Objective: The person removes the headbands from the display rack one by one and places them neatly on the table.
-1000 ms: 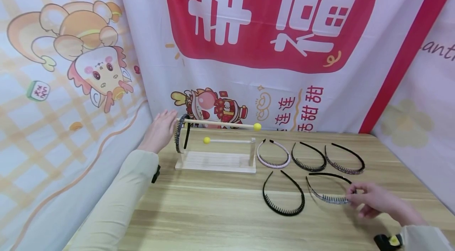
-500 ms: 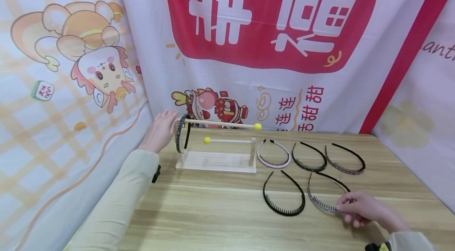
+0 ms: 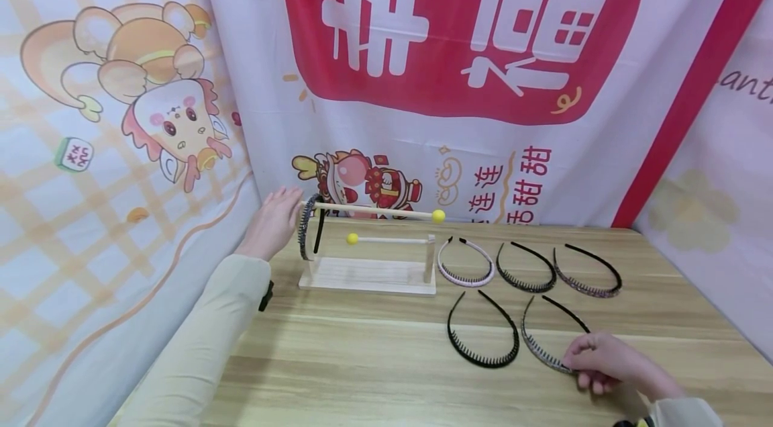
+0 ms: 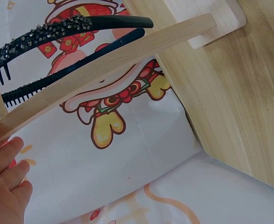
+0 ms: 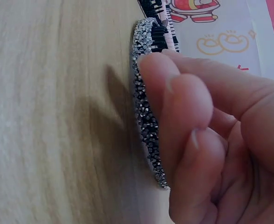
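Observation:
My left hand (image 3: 273,224) rests its mostly straight fingers against the top end of a wooden post (image 4: 104,70) on a display rack (image 3: 368,287). A dark headband with sparkling stones (image 3: 305,232) hangs from the rack's upper rod, close to that hand. At the lower right, my right hand (image 3: 610,363) pinches the front of a toothed headband covered in silver and black stones (image 3: 534,345), which lies on the table. In the right wrist view the fingers hide part of this headband (image 5: 144,98).
Left of the right hand lies a plain black headband (image 3: 490,363). Behind them are a pale pink headband (image 3: 464,278), a black one (image 3: 528,287) and a dark sparkly one (image 3: 594,291). The rack's lower rod (image 3: 386,240) ends in a yellow ball. Printed cloth (image 3: 253,78) encloses the table.
My right hand has moved left and toward the table's near side, turning the silver-and-black headband so that its open ends point away from me. My left hand has stayed at the rack.

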The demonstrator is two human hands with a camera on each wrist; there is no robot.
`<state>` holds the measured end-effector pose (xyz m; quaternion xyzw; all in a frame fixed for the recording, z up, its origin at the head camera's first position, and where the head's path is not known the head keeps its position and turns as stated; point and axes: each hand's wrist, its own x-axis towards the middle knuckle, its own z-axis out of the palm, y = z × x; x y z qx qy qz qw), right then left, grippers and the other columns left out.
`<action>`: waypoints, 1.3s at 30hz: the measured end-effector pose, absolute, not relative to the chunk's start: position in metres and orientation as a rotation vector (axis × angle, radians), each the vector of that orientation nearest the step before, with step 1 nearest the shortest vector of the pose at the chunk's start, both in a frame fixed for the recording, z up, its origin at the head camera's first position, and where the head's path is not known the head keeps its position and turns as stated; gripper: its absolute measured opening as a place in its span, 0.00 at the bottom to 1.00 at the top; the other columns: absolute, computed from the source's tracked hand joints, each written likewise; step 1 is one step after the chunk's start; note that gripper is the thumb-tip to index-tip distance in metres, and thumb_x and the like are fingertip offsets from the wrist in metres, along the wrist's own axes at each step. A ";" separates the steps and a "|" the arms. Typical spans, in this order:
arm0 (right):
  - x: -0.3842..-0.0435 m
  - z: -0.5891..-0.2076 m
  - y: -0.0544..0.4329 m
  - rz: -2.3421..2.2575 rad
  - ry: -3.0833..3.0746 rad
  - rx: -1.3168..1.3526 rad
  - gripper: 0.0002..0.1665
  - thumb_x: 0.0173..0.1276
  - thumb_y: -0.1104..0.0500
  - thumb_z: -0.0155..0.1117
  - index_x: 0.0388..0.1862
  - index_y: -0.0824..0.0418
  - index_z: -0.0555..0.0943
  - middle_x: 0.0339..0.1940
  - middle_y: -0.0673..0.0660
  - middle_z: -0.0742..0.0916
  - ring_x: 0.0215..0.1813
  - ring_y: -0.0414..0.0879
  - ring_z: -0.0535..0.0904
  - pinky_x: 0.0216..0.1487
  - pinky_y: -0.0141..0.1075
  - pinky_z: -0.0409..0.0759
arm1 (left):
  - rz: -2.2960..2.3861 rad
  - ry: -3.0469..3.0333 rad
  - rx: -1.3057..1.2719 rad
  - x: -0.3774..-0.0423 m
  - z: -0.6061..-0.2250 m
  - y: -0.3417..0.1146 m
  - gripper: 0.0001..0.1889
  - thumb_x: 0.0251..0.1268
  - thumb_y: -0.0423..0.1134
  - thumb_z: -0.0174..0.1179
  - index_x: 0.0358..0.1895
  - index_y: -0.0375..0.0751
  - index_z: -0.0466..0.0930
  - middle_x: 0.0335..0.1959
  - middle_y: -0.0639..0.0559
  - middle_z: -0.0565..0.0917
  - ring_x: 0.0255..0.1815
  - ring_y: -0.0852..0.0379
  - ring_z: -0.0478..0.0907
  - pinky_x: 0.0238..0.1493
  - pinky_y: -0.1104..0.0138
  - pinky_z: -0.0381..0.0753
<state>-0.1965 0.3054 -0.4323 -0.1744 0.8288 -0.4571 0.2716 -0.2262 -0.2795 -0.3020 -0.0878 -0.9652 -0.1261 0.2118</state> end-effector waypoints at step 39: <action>-0.266 -0.297 0.177 -1.320 2.504 -0.667 0.26 0.63 0.54 0.63 0.54 0.69 0.72 0.39 0.61 0.83 0.32 0.57 0.81 0.31 0.44 0.83 | -0.349 -2.687 -0.247 -0.226 -0.300 -0.279 0.22 0.74 0.38 0.40 0.65 0.28 0.60 0.65 0.34 0.62 0.68 0.37 0.51 0.69 0.52 0.41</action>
